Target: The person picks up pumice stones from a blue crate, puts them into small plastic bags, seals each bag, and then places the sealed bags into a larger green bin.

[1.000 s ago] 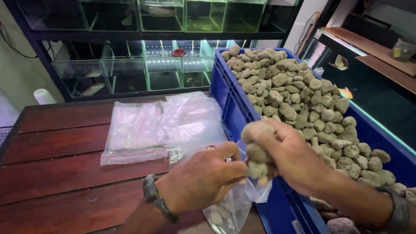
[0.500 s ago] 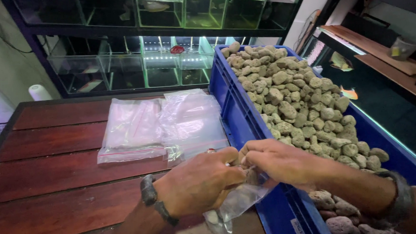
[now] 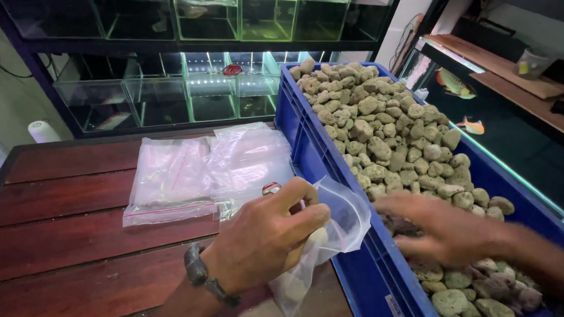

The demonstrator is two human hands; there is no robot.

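Two hands are busy here. Our left hand [image 3: 266, 240] has its fingers pinched on the rim of a clear plastic bag [image 3: 325, 238], which hangs open at the edge of the worktop [image 3: 66, 247], just beside the blue crate [image 3: 306, 145]. We think the bag is thin, soft and slippery, so the rim is the best place to hold. The grey stones [image 3: 387, 123] look rough and light. Our right hand [image 3: 447, 231] is blurry over the stones, so we cannot tell if its fingers are open. The bag's bottom is cut off.
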